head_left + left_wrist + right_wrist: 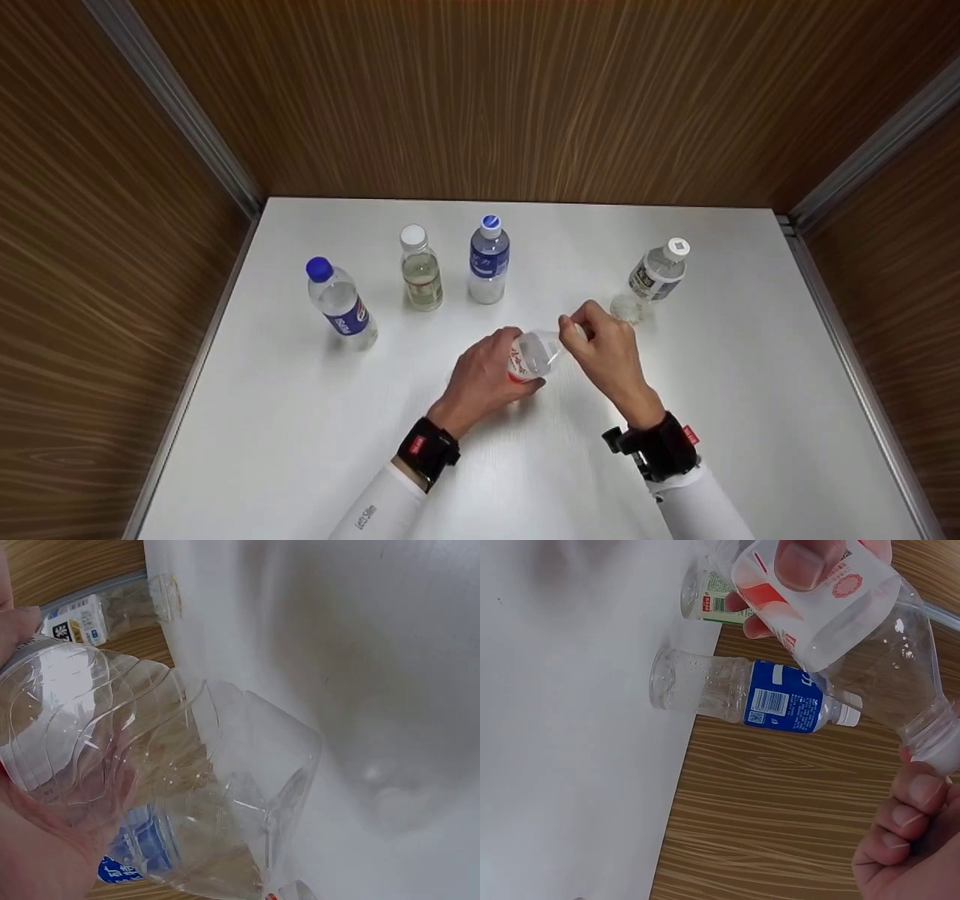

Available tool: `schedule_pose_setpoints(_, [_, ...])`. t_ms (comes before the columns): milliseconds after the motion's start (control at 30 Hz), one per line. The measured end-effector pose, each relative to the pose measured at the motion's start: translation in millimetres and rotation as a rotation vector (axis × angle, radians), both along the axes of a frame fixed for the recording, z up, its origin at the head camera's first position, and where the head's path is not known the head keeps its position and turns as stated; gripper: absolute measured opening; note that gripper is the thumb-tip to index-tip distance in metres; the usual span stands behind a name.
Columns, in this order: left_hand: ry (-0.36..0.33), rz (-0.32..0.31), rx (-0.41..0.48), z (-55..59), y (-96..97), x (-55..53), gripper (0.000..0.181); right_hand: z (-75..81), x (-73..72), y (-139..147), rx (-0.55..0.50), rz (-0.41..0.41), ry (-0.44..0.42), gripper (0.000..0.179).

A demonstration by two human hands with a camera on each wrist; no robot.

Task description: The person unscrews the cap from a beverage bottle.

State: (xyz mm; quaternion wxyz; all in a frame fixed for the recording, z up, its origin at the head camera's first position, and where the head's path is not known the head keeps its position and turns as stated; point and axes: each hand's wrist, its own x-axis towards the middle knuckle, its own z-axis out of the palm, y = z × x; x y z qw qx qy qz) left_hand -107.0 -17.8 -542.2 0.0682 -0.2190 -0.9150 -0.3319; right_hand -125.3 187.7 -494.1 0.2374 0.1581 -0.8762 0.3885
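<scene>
My left hand [484, 373] grips a clear plastic bottle [540, 351] with a white and red label around its body. The bottle is tilted, its neck pointing up to the right. At that neck, the fingers of my right hand [606, 352] curl around the white cap [943, 744], which sits on the mouth in the right wrist view. Ridges on the bottle's clear lower part show large in the left wrist view, with the left palm against its side. Just beyond my right hand stands a bottle with a white cap and dark-and-white label [654, 279].
On the white table [300, 450] stand a blue-capped bottle [343, 304] at left, a white-capped bottle with a greenish tint [421, 270], and a blue-labelled bottle [489, 261] at the middle back. Wood-grain panels [480, 97] enclose the back and both sides.
</scene>
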Motion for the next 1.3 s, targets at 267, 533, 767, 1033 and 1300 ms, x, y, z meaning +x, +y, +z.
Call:
schedule_pose_setpoints(267, [-0.2, -0.056, 0.119, -0.2, -1.4, -0.1, 0.069, 1.3, 0.9, 1.8, -0.027, 0.124, 0.04, 0.012])
schedule_pose_setpoints(533, [-0.234, -0.058, 0.138, -0.6, -2.6, -0.3, 0.07, 2.4, -1.3, 4.7, -0.01, 0.213, 0.052, 0.006])
schedule_pose_setpoints(767, [-0.237, -0.05, 0.135, -0.4, -2.5, -0.8, 0.069, 3.2, 0.3, 6.2, -0.024, 0.209, -0.006, 0.009])
schedule_pose_setpoints(1033, [-0.209, -0.034, 0.134, -0.1, -1.0, -0.3, 0.068, 4.1, -0.8, 5.4, 0.036, 0.171, -0.028, 0.019])
schedule_pose_setpoints(1300, [-0.167, -0.019, 0.129, -1.2, -1.0, -0.7, 0.065, 4.9, 0.5, 5.1, 0.114, 0.091, -0.021, 0.027])
